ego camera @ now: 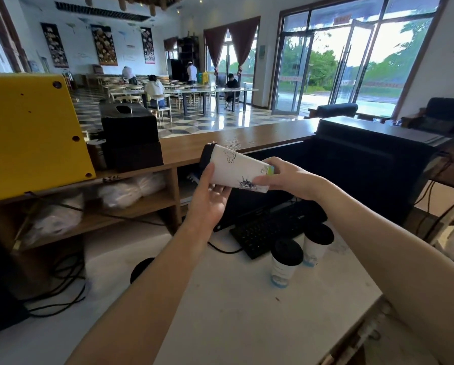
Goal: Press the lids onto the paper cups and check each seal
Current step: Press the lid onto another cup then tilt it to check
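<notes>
I hold a white printed paper cup (237,168) on its side in the air above the counter, its black lid (206,156) pointing left and away. My left hand (209,198) cups it from below, thumb up along the side near the lid. My right hand (286,177) grips the cup's base end. Two more paper cups with black lids stand upright on the white counter: one nearer (285,262), one behind it (316,243). A loose black lid (141,268) lies on the counter, partly hidden by my left forearm.
A black keyboard (270,230) and a monitor (352,177) sit behind the cups. A yellow machine (31,133) and black box (129,138) stand on the wooden shelf at left. Cables trail over the white counter (233,312) at left. People sit in the dining hall beyond.
</notes>
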A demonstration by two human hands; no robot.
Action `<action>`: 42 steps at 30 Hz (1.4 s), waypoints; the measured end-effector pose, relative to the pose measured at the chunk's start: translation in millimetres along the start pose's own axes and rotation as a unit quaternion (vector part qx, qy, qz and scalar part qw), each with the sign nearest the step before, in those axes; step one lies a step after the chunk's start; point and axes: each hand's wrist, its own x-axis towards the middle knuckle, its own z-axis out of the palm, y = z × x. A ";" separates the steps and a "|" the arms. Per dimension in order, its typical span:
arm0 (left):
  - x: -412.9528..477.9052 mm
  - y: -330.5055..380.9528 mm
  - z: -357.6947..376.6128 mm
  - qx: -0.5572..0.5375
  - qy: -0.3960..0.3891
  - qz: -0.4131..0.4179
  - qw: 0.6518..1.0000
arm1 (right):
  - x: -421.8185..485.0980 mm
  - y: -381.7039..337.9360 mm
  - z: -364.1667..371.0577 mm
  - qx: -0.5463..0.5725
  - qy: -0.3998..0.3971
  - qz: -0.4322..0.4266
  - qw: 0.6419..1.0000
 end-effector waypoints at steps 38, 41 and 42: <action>-17.5 28.2 -79.1 0.526 -0.097 -0.040 0.844 | 20.7 65.2 114.4 0.070 -0.038 0.000 0.997; -20.8 10.5 -101.8 0.526 -0.031 -0.033 0.849 | 32.9 91.9 131.8 0.075 -0.043 0.037 0.996; -21.7 5.0 -109.4 0.527 0.004 -0.032 0.850 | 37.1 101.1 138.6 0.078 -0.046 0.055 0.994</action>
